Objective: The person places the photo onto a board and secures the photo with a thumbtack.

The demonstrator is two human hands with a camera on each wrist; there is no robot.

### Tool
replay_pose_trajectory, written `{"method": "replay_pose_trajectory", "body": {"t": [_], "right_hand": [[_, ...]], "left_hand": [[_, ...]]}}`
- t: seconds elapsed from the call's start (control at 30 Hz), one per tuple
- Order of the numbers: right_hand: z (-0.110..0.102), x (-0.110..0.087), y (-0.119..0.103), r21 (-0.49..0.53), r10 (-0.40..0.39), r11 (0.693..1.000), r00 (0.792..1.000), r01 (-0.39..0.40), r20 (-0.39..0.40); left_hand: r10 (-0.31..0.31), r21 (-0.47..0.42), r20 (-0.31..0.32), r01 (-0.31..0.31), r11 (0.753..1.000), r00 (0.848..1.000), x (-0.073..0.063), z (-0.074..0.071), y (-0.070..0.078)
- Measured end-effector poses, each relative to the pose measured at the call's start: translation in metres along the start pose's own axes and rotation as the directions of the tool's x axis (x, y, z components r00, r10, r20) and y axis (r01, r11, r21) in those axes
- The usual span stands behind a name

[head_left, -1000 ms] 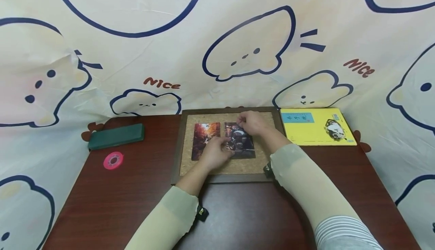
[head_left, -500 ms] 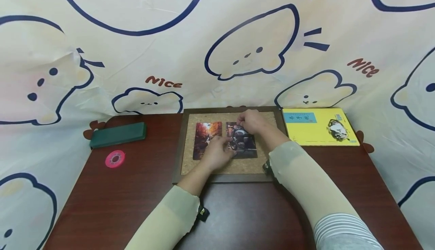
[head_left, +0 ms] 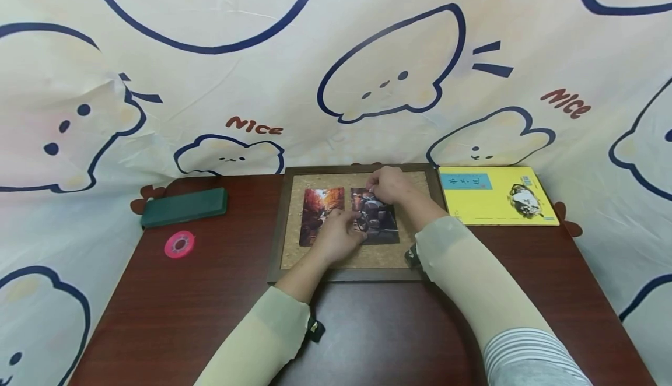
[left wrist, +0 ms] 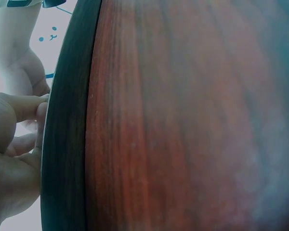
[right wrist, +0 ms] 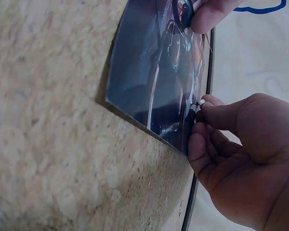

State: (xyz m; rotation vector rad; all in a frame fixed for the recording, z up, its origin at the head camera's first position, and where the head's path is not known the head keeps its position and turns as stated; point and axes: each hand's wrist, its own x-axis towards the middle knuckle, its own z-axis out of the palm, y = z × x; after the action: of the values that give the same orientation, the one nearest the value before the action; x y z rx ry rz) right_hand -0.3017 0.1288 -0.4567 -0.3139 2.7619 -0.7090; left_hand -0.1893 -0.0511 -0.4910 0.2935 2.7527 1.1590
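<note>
On a dark-framed cork board [head_left: 378, 258] lie two photo prints, a reddish autumn photo [head_left: 317, 202] on the left and a dark motorcycle photo [head_left: 385, 231] on the right. The left hand [head_left: 336, 239] rests over the gap between them, its spread fingertips touching the motorcycle photo. At that photo's top edge, the right hand [head_left: 391, 185] pinches a small push pin [right wrist: 201, 102] between thumb and fingers. Only the pin's whitish end shows; its point is hidden. In the right wrist view one corner of the photo stands slightly off the cork.
A dark green case [head_left: 184, 207] and a pink ring-shaped container [head_left: 179, 244] lie on the wooden table [head_left: 210, 316] at the left. A yellow book [head_left: 493, 199] lies right of the board. Behind hangs a patterned curtain [head_left: 252, 83].
The view has shifted slightly. Both hands stay at the motorcycle photo, and the right hand is a touch higher at its top edge.
</note>
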Motion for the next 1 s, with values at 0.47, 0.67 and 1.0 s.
{"method": "replay_pose_trajectory", "body": {"t": [0.47,0.67,1.0], "right_hand": [[0.003,0.005,0.0,0.006,-0.003,1.0,0.998,0.003,-0.058],[0.004,0.006,-0.003,-0.001,0.023,1.0,0.998,-0.023,-0.055],[0.002,0.004,0.009,0.047,-0.02,0.999,0.999,0.021,-0.028]], "left_hand": [[-0.004,0.007,-0.002,0.004,1.0,1.0,-0.001,-0.001,0.0],[-0.012,0.006,0.004,0.012,1.0,1.0,-0.001,-0.002,0.002],[-0.028,-0.004,0.01,0.028,1.0,1.0,-0.001,-0.001,0.002]]}}
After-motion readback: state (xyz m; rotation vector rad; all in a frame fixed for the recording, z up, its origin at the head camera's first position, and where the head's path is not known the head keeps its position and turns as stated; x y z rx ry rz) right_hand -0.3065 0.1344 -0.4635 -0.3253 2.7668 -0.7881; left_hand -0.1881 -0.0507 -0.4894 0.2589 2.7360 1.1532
